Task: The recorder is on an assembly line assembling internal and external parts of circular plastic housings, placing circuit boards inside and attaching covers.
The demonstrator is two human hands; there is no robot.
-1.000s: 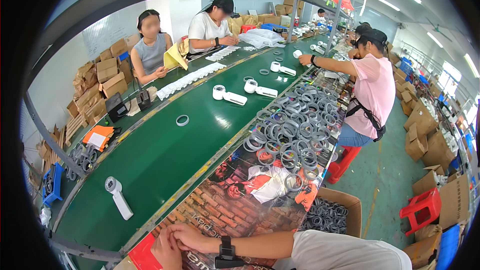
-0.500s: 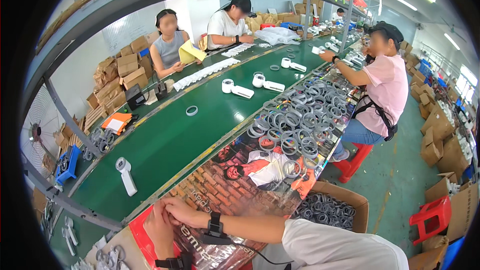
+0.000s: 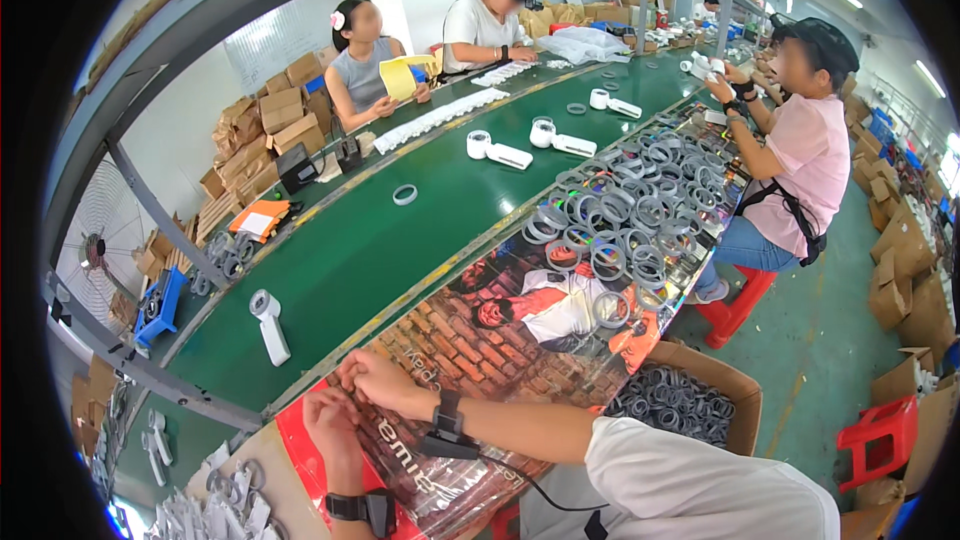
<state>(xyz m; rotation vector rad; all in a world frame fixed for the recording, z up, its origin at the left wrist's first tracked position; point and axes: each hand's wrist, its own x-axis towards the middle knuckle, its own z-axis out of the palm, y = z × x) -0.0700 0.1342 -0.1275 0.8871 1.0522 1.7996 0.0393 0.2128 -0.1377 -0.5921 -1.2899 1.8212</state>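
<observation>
My left hand [image 3: 333,423] and my right hand [image 3: 384,382] rest side by side at the table's near left end, over a red patch of its printed cover [image 3: 465,370]. The fingers of both are loosely bent and slightly apart, and I see nothing in either. Some fingertips are hidden. Beyond them on the green conveyor belt [image 3: 340,270] lies a white handheld fan [image 3: 270,328], the nearest thing on the belt. A big heap of grey rings [image 3: 625,205] covers the table's far part.
Below the table's right edge stands a carton [image 3: 745,420] full of grey rings. White parts [image 3: 215,500] are piled at lower left. A metal post [image 3: 165,395] rises beside the belt. One co-worker [image 3: 800,130] sits on the right; two more [image 3: 365,80] sit across the belt.
My hands, overlapping before, have drawn slightly apart. The whole view has shifted, so the scene sits farther right. The co-worker on the right now has both hands raised around a white part.
</observation>
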